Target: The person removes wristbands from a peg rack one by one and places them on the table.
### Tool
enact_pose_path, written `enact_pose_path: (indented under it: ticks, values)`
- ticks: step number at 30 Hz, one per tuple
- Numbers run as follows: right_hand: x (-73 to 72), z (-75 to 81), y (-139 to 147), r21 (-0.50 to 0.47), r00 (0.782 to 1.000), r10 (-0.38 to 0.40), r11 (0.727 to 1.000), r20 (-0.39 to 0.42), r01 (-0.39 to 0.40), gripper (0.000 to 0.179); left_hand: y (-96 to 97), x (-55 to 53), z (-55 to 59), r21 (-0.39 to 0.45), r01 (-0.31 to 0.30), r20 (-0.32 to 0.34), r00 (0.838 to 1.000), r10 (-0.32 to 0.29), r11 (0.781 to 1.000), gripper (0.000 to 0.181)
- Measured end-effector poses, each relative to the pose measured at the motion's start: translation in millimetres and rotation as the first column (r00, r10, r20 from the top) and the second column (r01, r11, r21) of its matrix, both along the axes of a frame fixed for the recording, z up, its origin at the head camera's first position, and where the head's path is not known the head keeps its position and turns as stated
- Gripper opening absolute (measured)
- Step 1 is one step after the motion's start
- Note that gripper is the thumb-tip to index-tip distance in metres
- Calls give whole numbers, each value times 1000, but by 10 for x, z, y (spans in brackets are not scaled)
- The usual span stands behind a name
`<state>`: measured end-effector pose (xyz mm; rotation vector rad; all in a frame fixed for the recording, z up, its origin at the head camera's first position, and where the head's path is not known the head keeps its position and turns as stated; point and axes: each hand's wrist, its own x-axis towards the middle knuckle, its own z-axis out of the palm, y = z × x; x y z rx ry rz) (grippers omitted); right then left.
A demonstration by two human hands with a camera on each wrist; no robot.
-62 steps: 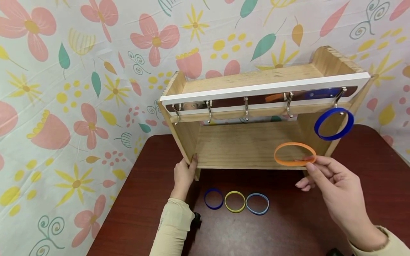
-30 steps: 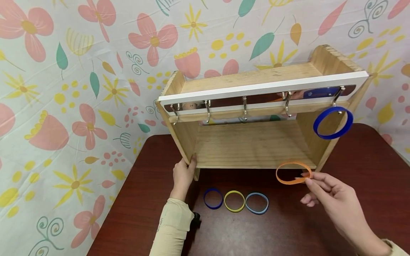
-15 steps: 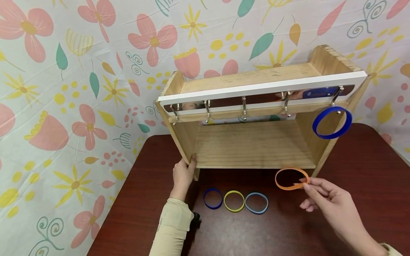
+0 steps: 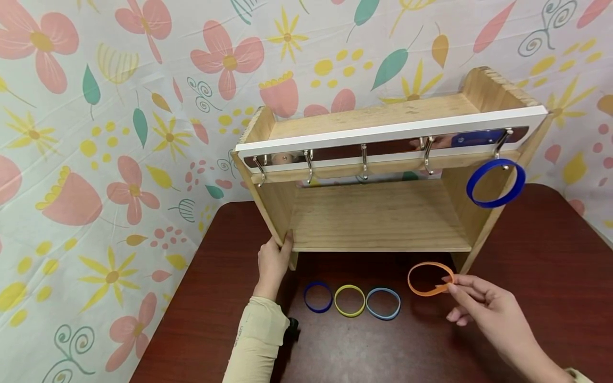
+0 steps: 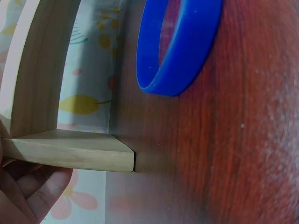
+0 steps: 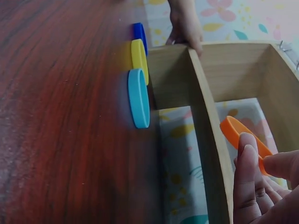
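Observation:
My right hand (image 4: 493, 314) pinches an orange silicone wristband (image 4: 431, 279) by its right side, held in front of the rack's lower right corner. With its thumb on the front, my left hand (image 4: 274, 266) grips the lower left corner of a wooden rack (image 4: 378, 215). A blue wristband (image 4: 495, 183) hangs from the rightmost metal hook (image 4: 503, 142) of the rack. On the table in front lie a dark blue wristband (image 4: 318, 297), a yellow wristband (image 4: 350, 301) and a light blue wristband (image 4: 383, 304) in a row. The right wrist view shows the orange band between thumb and fingers.
Several other hooks along the white rail (image 4: 392, 127) hold nothing, among them the middle hook (image 4: 364, 161). The rack stands on a dark red wooden table (image 4: 206, 298). Behind it hangs a flower-patterned cloth (image 4: 163, 80).
My right hand has moved down and slightly left with the orange wristband, from in front of the shelf to below its front edge. My left hand stays on the rack.

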<state>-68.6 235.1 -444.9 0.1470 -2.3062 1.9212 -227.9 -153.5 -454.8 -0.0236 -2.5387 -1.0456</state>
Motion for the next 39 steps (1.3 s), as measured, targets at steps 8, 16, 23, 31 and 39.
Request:
enact_pose_path:
  ticks: [8,16,23,31,39]
  values:
    - [9,-110,-32,52,1000,-3,999,23,2,14,-9,1,-1,-17,-20,-10,1000,20,1000,39]
    - [-7,-257,-54,99,997,13,995,73,-20,18,-11,-4,-5,-15,-20,-21,1000,19,1000,38]
    - [-9,-303,-88,155,996,15,988,91,-29,23,-8,-6,-9,-16,-16,-23,1000,16,1000,37]
    - [-8,-308,-99,183,992,1,983,125,-24,24,1,-8,-13,-15,-5,-22,1000,5,1000,37]
    - [-24,-300,-105,219,987,2,975,162,-38,25,7,-9,-12,-17,-6,-24,1000,6,1000,37]
